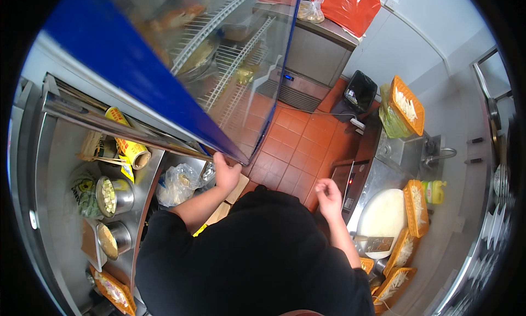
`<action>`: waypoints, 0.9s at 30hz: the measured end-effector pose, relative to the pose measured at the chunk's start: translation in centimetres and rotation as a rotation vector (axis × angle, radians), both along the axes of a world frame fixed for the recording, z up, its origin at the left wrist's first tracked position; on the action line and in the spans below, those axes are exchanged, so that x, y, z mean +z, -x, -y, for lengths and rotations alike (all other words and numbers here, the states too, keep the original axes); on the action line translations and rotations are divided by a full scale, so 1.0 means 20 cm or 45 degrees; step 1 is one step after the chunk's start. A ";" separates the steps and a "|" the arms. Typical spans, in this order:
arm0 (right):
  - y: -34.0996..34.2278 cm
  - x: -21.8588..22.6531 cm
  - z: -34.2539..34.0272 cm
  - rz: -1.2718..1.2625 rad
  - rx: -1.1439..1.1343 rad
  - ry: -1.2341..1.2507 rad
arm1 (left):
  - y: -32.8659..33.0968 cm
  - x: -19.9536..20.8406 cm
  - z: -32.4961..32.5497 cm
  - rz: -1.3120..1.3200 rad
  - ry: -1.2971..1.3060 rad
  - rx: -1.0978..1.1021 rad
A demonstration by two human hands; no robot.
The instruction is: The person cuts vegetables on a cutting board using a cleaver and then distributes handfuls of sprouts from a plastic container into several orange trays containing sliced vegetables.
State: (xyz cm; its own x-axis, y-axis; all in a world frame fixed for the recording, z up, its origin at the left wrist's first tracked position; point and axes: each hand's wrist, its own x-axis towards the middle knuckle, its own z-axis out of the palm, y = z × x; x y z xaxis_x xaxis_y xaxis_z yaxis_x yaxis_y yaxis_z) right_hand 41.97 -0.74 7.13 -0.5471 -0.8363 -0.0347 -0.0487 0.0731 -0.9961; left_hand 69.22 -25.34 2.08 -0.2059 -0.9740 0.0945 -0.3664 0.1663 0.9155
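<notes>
A glass-fronted fridge door (235, 97) with a blue frame stands in front of me, wire shelves and food showing through the glass. At its lower edge my left hand (226, 172) is closed on the frame, with the fingertips partly hidden. My right hand (329, 197) hangs in the air over the floor, to the left of the right-hand counter. Its fingers are curled in and I see nothing in them. Under my left forearm is a clear plastic bag (179, 184) with pale contents.
Left, a steel shelf holds a yellow tube roll (129, 141), a pot of pale cubes (116, 195) and another pot (115, 240). On the right counter are a round white board (381, 220), a cleaver (379, 244) and orange baskets (416, 209). A black bin (359, 93) stands beyond.
</notes>
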 end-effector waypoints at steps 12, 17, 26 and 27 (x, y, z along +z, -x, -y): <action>0.25 0.37 0.47 -0.392 -0.560 0.466 | 0.56 -0.49 0.30 -0.450 -0.843 -0.632; 0.92 0.25 0.42 -0.153 -0.753 0.605 | 0.58 -0.57 0.78 -1.437 -1.220 0.550; 1.67 0.21 0.56 -0.366 -0.770 0.617 | 0.50 -0.78 1.15 -1.791 -0.812 1.145; 1.71 0.22 0.56 -0.389 -0.782 0.586 | 0.60 -0.75 1.10 -1.727 -0.861 1.163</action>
State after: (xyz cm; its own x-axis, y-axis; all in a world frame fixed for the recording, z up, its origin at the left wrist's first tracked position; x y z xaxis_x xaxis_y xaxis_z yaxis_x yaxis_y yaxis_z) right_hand 7.78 -11.93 11.60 -0.8412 -0.2796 0.4629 -0.4068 -0.2370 -0.8823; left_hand 57.26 -47.29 -12.94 0.2496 -0.6599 -0.7087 0.8864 -0.1389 0.4415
